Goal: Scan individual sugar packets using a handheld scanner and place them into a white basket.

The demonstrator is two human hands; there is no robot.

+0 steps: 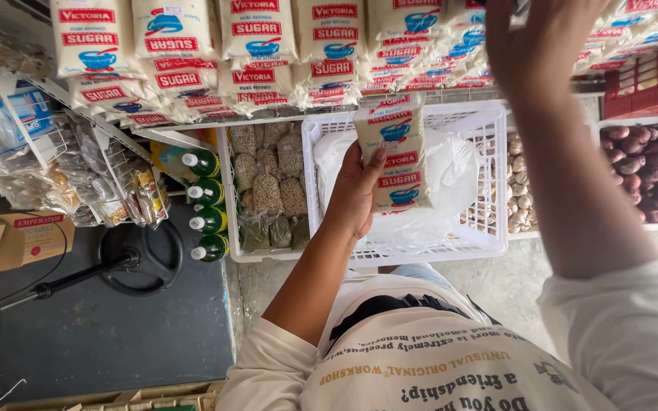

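The left hand (pixel 357 194) holds a small white sugar bag (pixel 395 156) with red and blue print above a white plastic basket (pixel 489 183), fingers wrapped around the bag's left edge. The right hand (pixel 538 42) reaches up to the rows of matching sugar bags (pixel 253 46) stacked on the shelf, its fingertips cut off by the frame's top edge. Left of the basket, a tray holds clear packets of beans (pixel 268 186), with green bottles (pixel 207 202) lined up beside it. Red onions (pixel 653 171) fill a crate at the right. A fan base (pixel 142 255) stands on the dark floor.
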